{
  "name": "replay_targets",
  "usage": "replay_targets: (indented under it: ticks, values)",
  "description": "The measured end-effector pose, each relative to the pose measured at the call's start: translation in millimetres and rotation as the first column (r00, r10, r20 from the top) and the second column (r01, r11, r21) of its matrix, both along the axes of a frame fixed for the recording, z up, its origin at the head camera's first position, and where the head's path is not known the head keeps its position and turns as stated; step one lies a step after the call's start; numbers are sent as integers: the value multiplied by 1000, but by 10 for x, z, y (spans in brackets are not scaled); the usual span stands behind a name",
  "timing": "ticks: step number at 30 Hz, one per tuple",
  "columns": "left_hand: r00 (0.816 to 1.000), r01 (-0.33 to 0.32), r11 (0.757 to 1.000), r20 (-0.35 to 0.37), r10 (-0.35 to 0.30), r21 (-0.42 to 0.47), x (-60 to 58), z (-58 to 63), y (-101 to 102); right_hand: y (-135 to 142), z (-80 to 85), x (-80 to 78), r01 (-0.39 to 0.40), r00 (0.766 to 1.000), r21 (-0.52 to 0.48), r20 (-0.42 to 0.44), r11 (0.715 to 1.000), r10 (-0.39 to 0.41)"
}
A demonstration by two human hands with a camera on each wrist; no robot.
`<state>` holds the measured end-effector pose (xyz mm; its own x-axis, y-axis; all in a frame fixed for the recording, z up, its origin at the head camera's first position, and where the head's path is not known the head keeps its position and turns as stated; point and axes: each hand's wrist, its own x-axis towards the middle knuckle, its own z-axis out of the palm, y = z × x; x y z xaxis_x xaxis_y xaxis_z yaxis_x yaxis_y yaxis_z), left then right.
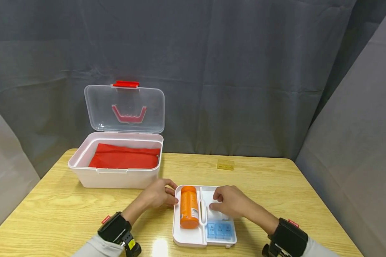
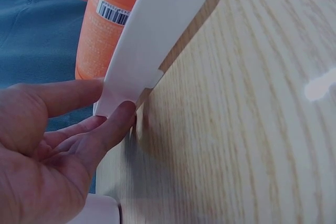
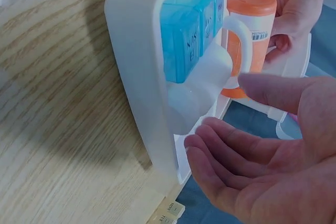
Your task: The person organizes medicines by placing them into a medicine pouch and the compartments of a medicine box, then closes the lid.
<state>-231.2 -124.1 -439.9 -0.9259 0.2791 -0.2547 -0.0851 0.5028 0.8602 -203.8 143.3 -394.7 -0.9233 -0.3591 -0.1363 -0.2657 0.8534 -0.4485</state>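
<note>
A white divided case (image 1: 188,240) lies unfolded on the table. An orange bottle (image 1: 189,208) with a barcode label lies in its left half. In the right half are a blue pill organizer (image 1: 219,230) and a smooth white bottle-like item (image 3: 202,87). My left hand (image 1: 161,193) touches the case's left wall with its fingertips, seen close up in the left wrist view. Over the right half, my right hand (image 1: 233,201) has thumb and fingers apart, beside the white item. A gap shows between them in the right wrist view, with nothing held.
Back left stands a white box (image 1: 115,178) with its clear lid (image 1: 99,107) raised. Inside it lies a red zippered pouch (image 1: 125,157). A yellow pill organizer (image 1: 225,164) sits near the table's far edge. Grey cloth (image 1: 244,89) hangs behind.
</note>
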Motion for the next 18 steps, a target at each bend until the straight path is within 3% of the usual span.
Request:
replay_targets:
  ticks: [5, 10, 18]
  values:
    - [1000, -11, 1000, 7, 11, 13, 6, -11, -7, 41, -10, -98, 63, 997, -50, -38, 997, -65]
    - [1000, -15, 1000, 14, 15, 18, 20, -10, -21, 154, -53, -309, 96, 989, -70, -105, 993, -103]
    - [1000, -4, 999, 16, 3, 34, -4, -14, 9, 401, -194, -696, 190, 952, -34, -236, 981, -193]
